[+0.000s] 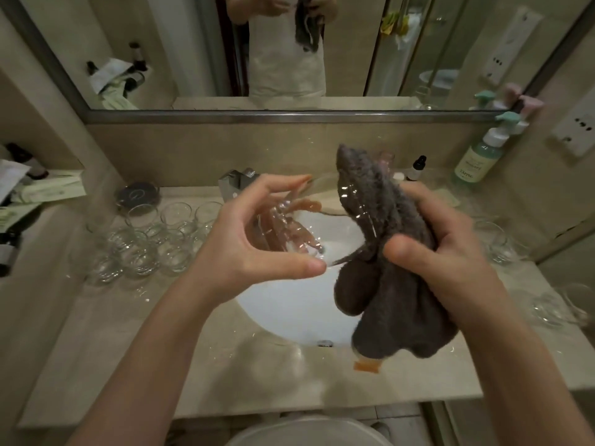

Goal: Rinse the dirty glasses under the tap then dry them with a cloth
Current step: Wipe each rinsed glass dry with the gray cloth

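Faintly legible: green bottle [476, 159] label "YAPING".

I see the beige worktop [106, 333] carrying clustered empty glasses [145, 243] at its left edge, more glasses [553, 304] at its right, bottles at the back-right corner.

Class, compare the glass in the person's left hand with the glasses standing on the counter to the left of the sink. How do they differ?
The held glass is gripped in the left hand above the sink; the counter glasses stand untouched. The held one is tilted and blurred; the others stand upright in a cluster. All are clear glass.
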